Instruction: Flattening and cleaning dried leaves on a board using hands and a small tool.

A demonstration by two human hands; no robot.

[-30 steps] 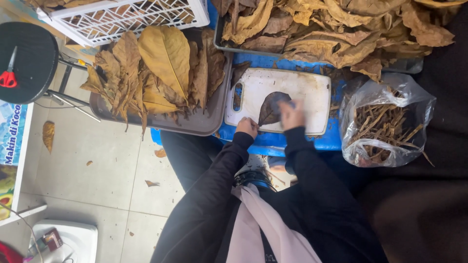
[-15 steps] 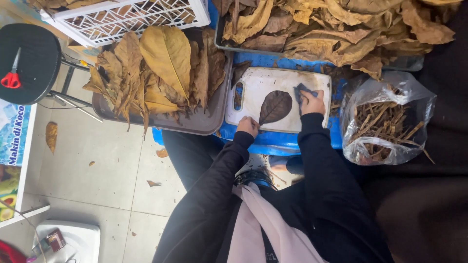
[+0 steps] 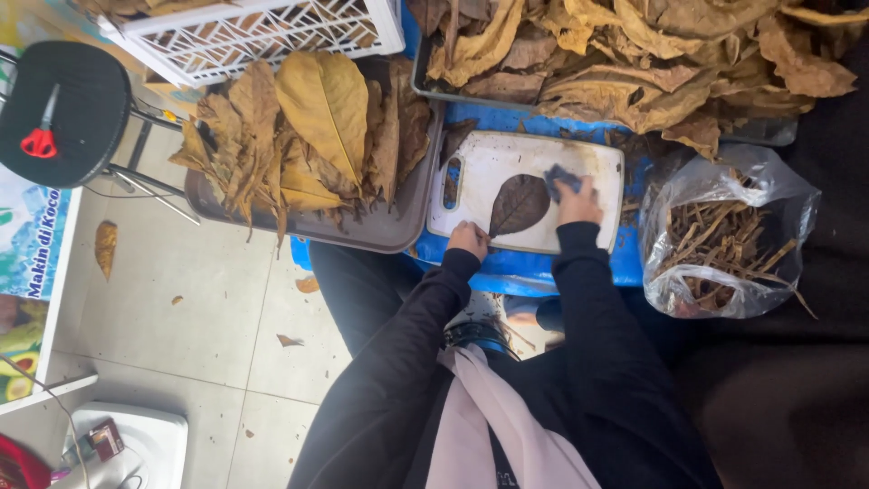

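A dark brown leaf point(image 3: 518, 204) lies flat on a white cutting board point(image 3: 588, 163) that rests on a blue stool. My left hand point(image 3: 468, 239) pinches the leaf's stem end at the board's near edge. My right hand point(image 3: 576, 201) presses a small blue cloth point(image 3: 559, 177) against the board beside the leaf's right edge. Both arms wear black sleeves.
A grey tray point(image 3: 380, 231) of dry yellow-brown leaves sits left of the board. Another tray heaped with brown leaves point(image 3: 634, 63) lies beyond it. A clear bag of leaf stems point(image 3: 724, 240) stands at the right. A white crate point(image 3: 253, 32) and a black stool with red scissors point(image 3: 39, 140) are at the left.
My right hand has slid with the blue cloth from on top of the leaf to the leaf's right side, uncovering the leaf. My left hand has stayed at the stem.
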